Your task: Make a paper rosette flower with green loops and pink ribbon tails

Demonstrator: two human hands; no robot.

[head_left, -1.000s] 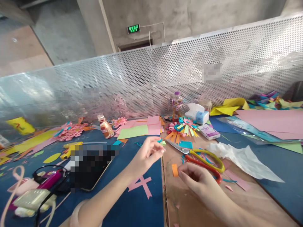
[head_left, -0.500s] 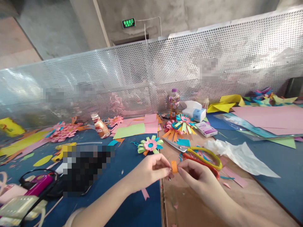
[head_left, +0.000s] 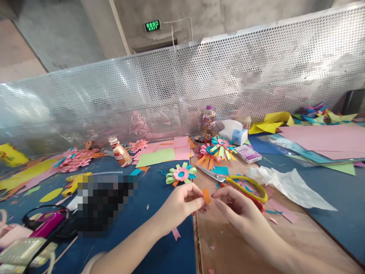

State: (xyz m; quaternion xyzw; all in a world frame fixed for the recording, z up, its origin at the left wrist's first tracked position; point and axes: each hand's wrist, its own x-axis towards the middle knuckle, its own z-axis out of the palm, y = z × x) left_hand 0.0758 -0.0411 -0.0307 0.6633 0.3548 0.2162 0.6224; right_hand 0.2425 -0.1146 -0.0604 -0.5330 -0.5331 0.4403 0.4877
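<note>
The only writing I could read was the green sign [head_left: 152, 26] high on the concrete wall, which said "EXIT" under some smaller characters. The small purple-and-white box [head_left: 248, 153] carried print too fine to make out, and so did the labels on the upright bottle [head_left: 209, 122] and the brown bottle [head_left: 119, 152] leaning to the left.

Behind everything ran a screen [head_left: 199, 87] of shiny metal punched all over with small round holes. The bench [head_left: 225, 243] showed bare, scuffed wood in the middle and a blue covering on either side, littered with paper scraps. A looped-petal paper flower [head_left: 181, 174], green and blue around a pink centre, lay flat just beyond my hands. The scissors [head_left: 242, 184] with smooth yellow and red handles (blades pointing left) lay beside it, and a crumpled white tissue [head_left: 285, 186] sat further right.

My left hand [head_left: 182, 203] pinched a short orange strip [head_left: 206, 196] of paper, slightly curled, between thumb and forefinger, holding it above the bench's wooden edge. My right hand [head_left: 239, 209] was loosely curled with its fingertips right at the strip's other side; I could not tell whether it gripped.
</note>
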